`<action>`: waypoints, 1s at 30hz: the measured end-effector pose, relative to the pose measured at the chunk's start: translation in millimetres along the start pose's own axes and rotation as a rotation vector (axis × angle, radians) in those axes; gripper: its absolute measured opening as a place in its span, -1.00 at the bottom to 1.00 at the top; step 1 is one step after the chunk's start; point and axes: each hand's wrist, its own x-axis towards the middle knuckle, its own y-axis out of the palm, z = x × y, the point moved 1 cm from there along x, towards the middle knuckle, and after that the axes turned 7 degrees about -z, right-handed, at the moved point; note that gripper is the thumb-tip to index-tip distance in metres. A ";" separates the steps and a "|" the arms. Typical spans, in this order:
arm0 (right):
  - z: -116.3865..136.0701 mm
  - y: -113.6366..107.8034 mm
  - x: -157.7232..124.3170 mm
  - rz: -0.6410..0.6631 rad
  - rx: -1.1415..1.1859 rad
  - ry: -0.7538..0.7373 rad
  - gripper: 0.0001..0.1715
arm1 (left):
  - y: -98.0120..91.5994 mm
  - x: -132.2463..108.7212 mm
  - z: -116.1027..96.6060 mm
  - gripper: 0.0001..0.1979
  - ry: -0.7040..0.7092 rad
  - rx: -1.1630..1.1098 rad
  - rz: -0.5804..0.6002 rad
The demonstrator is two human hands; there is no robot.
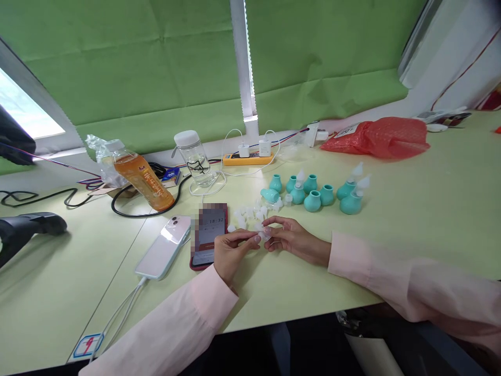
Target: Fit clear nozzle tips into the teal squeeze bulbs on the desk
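Note:
My left hand [234,251] and my right hand [290,237] meet near the front of the table, thumbs and fingers pinched on a small translucent white nozzle piece [265,236]. Its exact shape is partly covered by my fingertips. Just beyond lie several loose white nozzle pieces [246,213]. Farther back stand several teal rubber bulbs [312,201] with open necks, one of them lying on its side [270,195]. White tips poke up from a few bulbs, among them the bulb [350,203] at the right end of the group.
Left of my hands lie a phone in a red case [210,230] and a white phone [164,248] on a charging cable. Behind them are a tilted orange drink bottle [144,180], a clear water bottle [198,162] and a yellow power strip [230,161]. Red bubble wrap [383,137] lies back right.

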 end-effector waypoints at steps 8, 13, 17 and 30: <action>-0.1 -1.6 1.5 0.005 0.059 0.044 -0.76 | 1.0 3.1 3.0 -0.74 -0.203 -0.173 0.102; 0.1 1.1 -0.2 0.016 0.059 0.026 -0.79 | 3.2 -1.0 0.3 -0.61 -0.243 -0.115 0.193; -0.4 0.3 -1.0 0.007 0.071 0.014 -0.82 | 3.7 -3.1 0.1 -0.62 -0.177 -0.044 0.221; -7.1 4.6 -2.3 0.061 0.193 0.067 -0.82 | 3.8 -2.6 2.0 -0.79 -0.049 0.026 0.321</action>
